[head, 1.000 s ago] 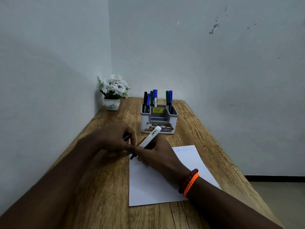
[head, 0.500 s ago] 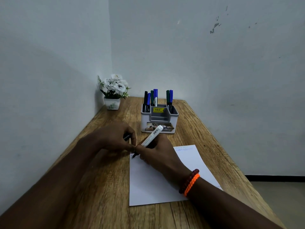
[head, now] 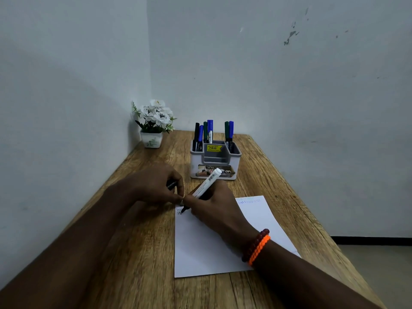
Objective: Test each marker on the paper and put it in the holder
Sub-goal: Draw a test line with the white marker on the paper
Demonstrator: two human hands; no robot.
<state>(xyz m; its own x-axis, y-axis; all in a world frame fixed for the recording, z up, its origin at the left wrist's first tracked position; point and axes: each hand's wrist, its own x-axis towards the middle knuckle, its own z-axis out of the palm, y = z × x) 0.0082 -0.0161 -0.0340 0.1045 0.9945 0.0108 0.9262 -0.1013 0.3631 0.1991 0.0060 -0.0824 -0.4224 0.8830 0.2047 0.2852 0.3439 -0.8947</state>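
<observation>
**Black ink reaches the page**

Where a second ago the near-left corner of the white sheet of paper [head: 223, 246] was blank under the pen tip, a small dark zigzag now sits there, so the white-barrelled marker with a black tip [head: 206, 187] has begun to write. The right hand [head: 214, 208] grips this marker in a writing hold, tip touching the paper at that corner. The left hand [head: 153, 186] lies just beside it on the wooden table [head: 142, 253], fingers curled round a small dark object, probably the cap, though too little shows to be sure. I judge this marker close to passing its test; capping and dropping it into the holder remain.

The count: one marker in hand; six markers standing in the grey-and-white plastic holder [head: 215, 162], four in its left compartment and two in its right; one sheet carrying two scribbles, a blue one at its far edge and the new dark one; one potted white flower plant [head: 153, 123]; two bracelets on the right wrist.
</observation>
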